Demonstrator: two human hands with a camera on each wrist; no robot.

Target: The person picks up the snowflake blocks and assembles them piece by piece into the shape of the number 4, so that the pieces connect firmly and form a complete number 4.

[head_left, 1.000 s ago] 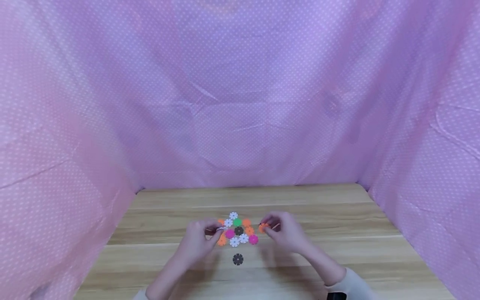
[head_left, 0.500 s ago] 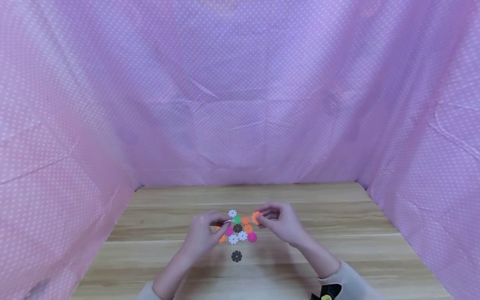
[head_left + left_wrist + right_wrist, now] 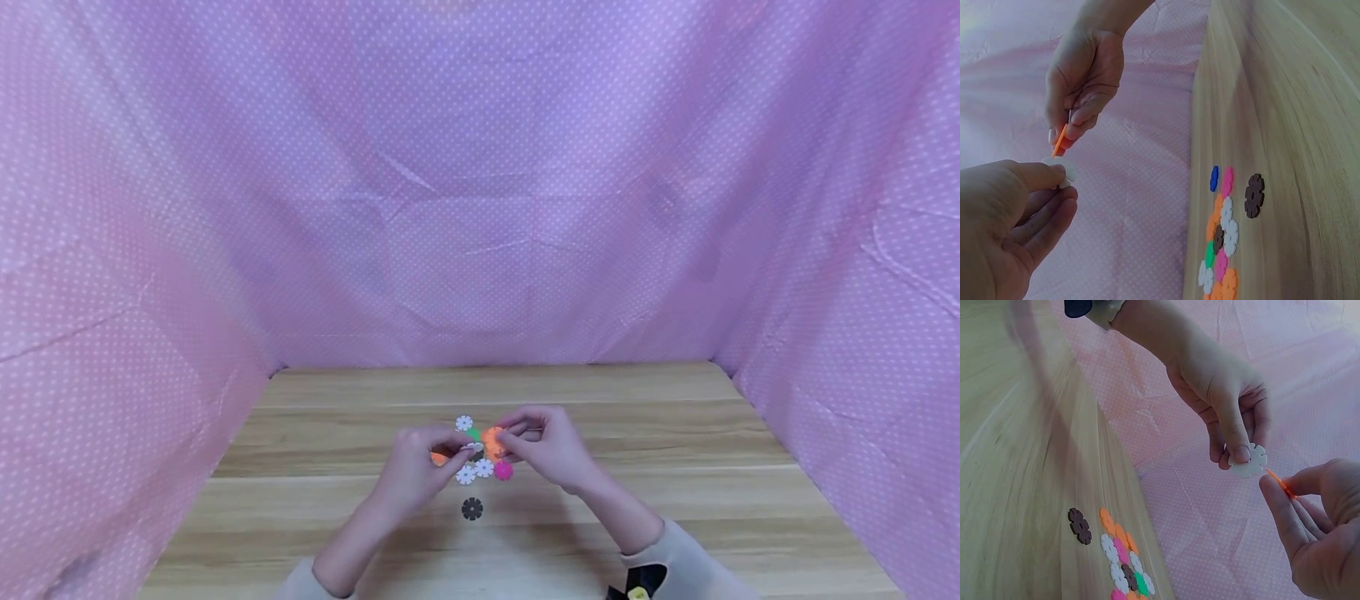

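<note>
My left hand (image 3: 416, 468) pinches a white notched plastic disc (image 3: 1249, 465) between thumb and fingers. In my right hand (image 3: 553, 448), thumb and fingertips grip an orange notched disc (image 3: 1282, 484). The two discs are held above the table, edge toward edge at an angle, the orange rim at the white one's rim. Whether a slot of one sits in the other is too small to tell. A thin pale edge (image 3: 1070, 116) shows among the right fingers, its kind unclear.
Below the hands, several discs lie clustered on the wooden table (image 3: 337, 425), among them green (image 3: 1209, 255), pink (image 3: 503, 471), white (image 3: 464, 423) and blue (image 3: 1214, 179) ones. A dark brown disc (image 3: 472, 508) lies apart, nearer the person. Pink dotted cloth (image 3: 480, 275) surrounds the table.
Both hands have come together over the cluster, the left moving right and the right moving left. The orange and white discs, apart before, now meet or nearly meet.
</note>
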